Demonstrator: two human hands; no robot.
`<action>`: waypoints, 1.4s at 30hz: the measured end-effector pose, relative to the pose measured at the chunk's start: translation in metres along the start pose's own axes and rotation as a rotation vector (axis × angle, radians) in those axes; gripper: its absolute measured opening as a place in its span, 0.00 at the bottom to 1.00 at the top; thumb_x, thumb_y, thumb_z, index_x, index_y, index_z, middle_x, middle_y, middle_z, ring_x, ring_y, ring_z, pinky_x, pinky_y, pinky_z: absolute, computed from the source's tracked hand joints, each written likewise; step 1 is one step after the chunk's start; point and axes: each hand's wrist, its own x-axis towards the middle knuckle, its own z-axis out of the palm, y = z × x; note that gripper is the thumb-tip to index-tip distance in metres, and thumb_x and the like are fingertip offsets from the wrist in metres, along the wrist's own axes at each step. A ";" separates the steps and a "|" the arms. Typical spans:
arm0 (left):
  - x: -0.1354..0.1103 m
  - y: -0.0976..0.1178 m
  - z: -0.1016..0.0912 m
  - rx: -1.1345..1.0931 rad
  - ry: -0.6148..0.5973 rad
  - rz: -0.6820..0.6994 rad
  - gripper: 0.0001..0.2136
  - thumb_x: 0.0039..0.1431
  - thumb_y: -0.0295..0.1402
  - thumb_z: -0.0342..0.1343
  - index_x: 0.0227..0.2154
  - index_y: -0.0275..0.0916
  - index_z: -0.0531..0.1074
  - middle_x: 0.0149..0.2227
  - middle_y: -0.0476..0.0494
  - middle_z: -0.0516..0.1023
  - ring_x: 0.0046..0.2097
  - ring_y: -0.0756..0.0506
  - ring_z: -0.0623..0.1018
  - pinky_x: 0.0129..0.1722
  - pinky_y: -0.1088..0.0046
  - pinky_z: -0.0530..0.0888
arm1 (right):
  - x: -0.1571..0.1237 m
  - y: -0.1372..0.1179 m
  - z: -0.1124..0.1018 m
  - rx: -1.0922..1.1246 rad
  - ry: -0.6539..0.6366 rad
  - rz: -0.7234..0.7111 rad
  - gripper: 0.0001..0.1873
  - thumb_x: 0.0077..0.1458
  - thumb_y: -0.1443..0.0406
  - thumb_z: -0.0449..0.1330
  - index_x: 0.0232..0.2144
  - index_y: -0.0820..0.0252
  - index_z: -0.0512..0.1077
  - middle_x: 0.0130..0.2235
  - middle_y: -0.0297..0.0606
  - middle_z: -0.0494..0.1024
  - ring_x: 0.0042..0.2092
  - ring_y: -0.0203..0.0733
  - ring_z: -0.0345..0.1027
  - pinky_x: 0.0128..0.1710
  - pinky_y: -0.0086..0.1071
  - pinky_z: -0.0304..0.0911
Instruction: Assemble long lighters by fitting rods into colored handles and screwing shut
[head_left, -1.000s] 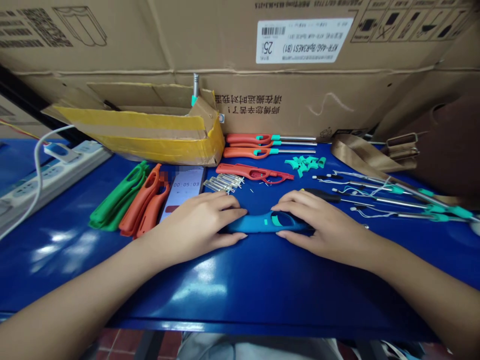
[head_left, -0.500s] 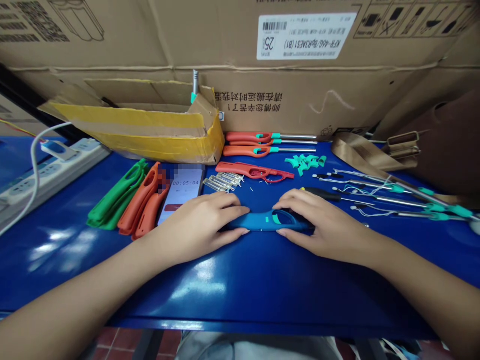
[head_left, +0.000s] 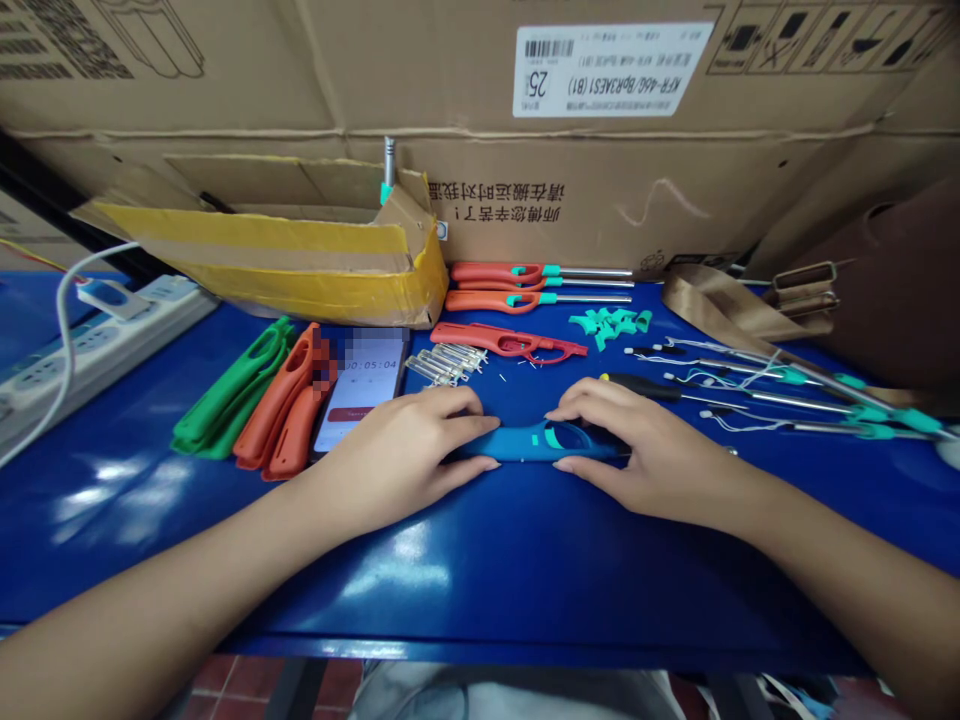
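Note:
A blue lighter handle (head_left: 521, 443) with a turquoise trigger lies crosswise on the table between my hands. My left hand (head_left: 420, 440) pinches its left end between thumb and fingers. My right hand (head_left: 630, 440) grips the other end, around the trigger loop, and hides that tip. Just behind are a black-handled screwdriver (head_left: 646, 388), a red handle shell (head_left: 506, 340) and several clear fuel tubes (head_left: 448, 364). Turquoise triggers (head_left: 609, 325) lie in a small pile farther back.
Finished-looking red lighters (head_left: 499, 300) lie by a yellow-taped carton (head_left: 300, 262). Metal rods with wires (head_left: 802, 403) spread at right. Green shells (head_left: 234, 390), orange shells (head_left: 281, 405) and a phone (head_left: 365, 375) sit left, near a power strip (head_left: 97, 345). A large cardboard box (head_left: 487, 150) stands behind.
Nearly nothing differs. Both hands keep their hold on the blue lighter handle in the same place; the view has shifted very slightly.

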 end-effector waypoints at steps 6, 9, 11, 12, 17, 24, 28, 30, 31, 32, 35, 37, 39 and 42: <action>-0.001 0.009 -0.001 0.216 0.019 0.063 0.14 0.66 0.35 0.61 0.51 0.34 0.77 0.42 0.41 0.79 0.40 0.40 0.80 0.39 0.62 0.78 | -0.002 -0.002 0.003 -0.208 0.001 -0.051 0.17 0.64 0.60 0.61 0.53 0.59 0.72 0.52 0.46 0.75 0.51 0.52 0.72 0.50 0.47 0.72; -0.001 0.009 0.000 0.240 0.045 0.097 0.14 0.65 0.32 0.61 0.50 0.31 0.76 0.42 0.40 0.79 0.40 0.39 0.80 0.39 0.61 0.78 | -0.003 -0.003 0.001 -0.324 -0.035 -0.117 0.18 0.66 0.61 0.59 0.55 0.61 0.72 0.52 0.48 0.76 0.50 0.53 0.74 0.49 0.48 0.73; -0.001 0.006 0.000 0.208 0.052 0.109 0.14 0.65 0.30 0.59 0.51 0.31 0.76 0.42 0.39 0.79 0.40 0.39 0.80 0.38 0.62 0.78 | -0.003 -0.004 -0.002 -0.310 -0.077 -0.136 0.16 0.68 0.61 0.56 0.54 0.61 0.72 0.52 0.47 0.76 0.49 0.50 0.75 0.48 0.46 0.73; 0.000 0.005 0.000 0.187 0.053 0.115 0.14 0.67 0.31 0.57 0.52 0.31 0.75 0.42 0.40 0.79 0.40 0.39 0.80 0.38 0.62 0.78 | -0.003 -0.004 -0.003 -0.289 -0.092 -0.135 0.16 0.69 0.61 0.55 0.54 0.60 0.73 0.51 0.46 0.76 0.48 0.49 0.75 0.48 0.44 0.74; -0.001 0.002 0.001 0.047 0.050 0.110 0.16 0.74 0.39 0.48 0.53 0.34 0.75 0.42 0.40 0.79 0.41 0.41 0.80 0.40 0.63 0.78 | -0.004 -0.006 -0.006 -0.202 -0.114 -0.114 0.15 0.72 0.61 0.51 0.51 0.59 0.74 0.49 0.44 0.76 0.46 0.45 0.74 0.47 0.41 0.73; 0.000 0.005 0.000 -0.034 0.063 0.145 0.16 0.75 0.36 0.46 0.51 0.32 0.74 0.41 0.38 0.78 0.42 0.41 0.79 0.42 0.65 0.77 | -0.005 -0.008 -0.008 -0.210 -0.096 -0.136 0.15 0.72 0.61 0.51 0.47 0.60 0.76 0.46 0.43 0.78 0.45 0.45 0.74 0.46 0.39 0.71; 0.000 0.001 -0.004 0.003 0.061 0.158 0.15 0.75 0.34 0.46 0.50 0.31 0.74 0.42 0.37 0.78 0.42 0.41 0.79 0.43 0.63 0.76 | -0.006 -0.007 -0.018 -0.270 -0.086 -0.130 0.14 0.71 0.58 0.54 0.46 0.57 0.77 0.43 0.40 0.80 0.42 0.44 0.75 0.45 0.38 0.69; -0.001 -0.002 -0.007 0.019 0.066 0.153 0.15 0.75 0.34 0.46 0.51 0.32 0.74 0.43 0.37 0.78 0.43 0.40 0.79 0.44 0.63 0.76 | -0.007 -0.006 -0.024 -0.370 -0.050 -0.162 0.16 0.71 0.57 0.54 0.41 0.57 0.78 0.38 0.40 0.81 0.39 0.45 0.75 0.43 0.40 0.67; -0.002 -0.002 -0.008 0.008 0.061 0.139 0.15 0.75 0.35 0.46 0.51 0.32 0.74 0.43 0.37 0.78 0.43 0.41 0.79 0.45 0.63 0.76 | -0.007 -0.005 -0.026 -0.422 -0.032 -0.175 0.17 0.71 0.56 0.53 0.39 0.58 0.78 0.36 0.40 0.81 0.37 0.45 0.75 0.42 0.41 0.66; -0.002 -0.002 -0.010 -0.019 0.050 0.116 0.15 0.75 0.36 0.46 0.51 0.33 0.74 0.43 0.37 0.78 0.43 0.41 0.78 0.45 0.64 0.76 | -0.008 -0.005 -0.028 -0.465 -0.020 -0.185 0.19 0.71 0.55 0.52 0.36 0.58 0.77 0.34 0.40 0.80 0.36 0.46 0.74 0.40 0.41 0.65; 0.000 0.002 -0.013 -0.234 0.005 -0.002 0.13 0.74 0.38 0.49 0.46 0.36 0.75 0.40 0.41 0.78 0.42 0.44 0.77 0.44 0.67 0.75 | -0.008 -0.006 -0.030 -0.516 -0.008 -0.163 0.22 0.72 0.55 0.49 0.33 0.59 0.76 0.31 0.40 0.79 0.33 0.46 0.73 0.36 0.40 0.64; 0.004 0.007 -0.012 -0.514 -0.019 -0.147 0.13 0.72 0.40 0.50 0.38 0.37 0.74 0.34 0.46 0.76 0.36 0.48 0.75 0.38 0.73 0.73 | -0.008 -0.007 -0.031 -0.482 0.010 -0.129 0.21 0.73 0.56 0.48 0.36 0.59 0.76 0.34 0.41 0.81 0.35 0.46 0.74 0.38 0.40 0.65; 0.008 0.012 -0.009 -0.889 -0.078 -0.352 0.18 0.70 0.46 0.52 0.30 0.37 0.71 0.26 0.50 0.71 0.26 0.52 0.69 0.25 0.77 0.67 | -0.008 -0.009 -0.029 -0.435 0.032 -0.132 0.19 0.72 0.55 0.49 0.45 0.59 0.76 0.41 0.42 0.83 0.40 0.47 0.76 0.42 0.40 0.67; 0.011 0.017 -0.003 -1.341 -0.209 -0.616 0.22 0.63 0.52 0.57 0.26 0.37 0.68 0.21 0.53 0.67 0.18 0.55 0.59 0.16 0.78 0.55 | -0.008 -0.014 -0.023 -0.451 0.054 -0.224 0.26 0.70 0.49 0.53 0.59 0.58 0.70 0.47 0.44 0.83 0.44 0.48 0.77 0.44 0.41 0.68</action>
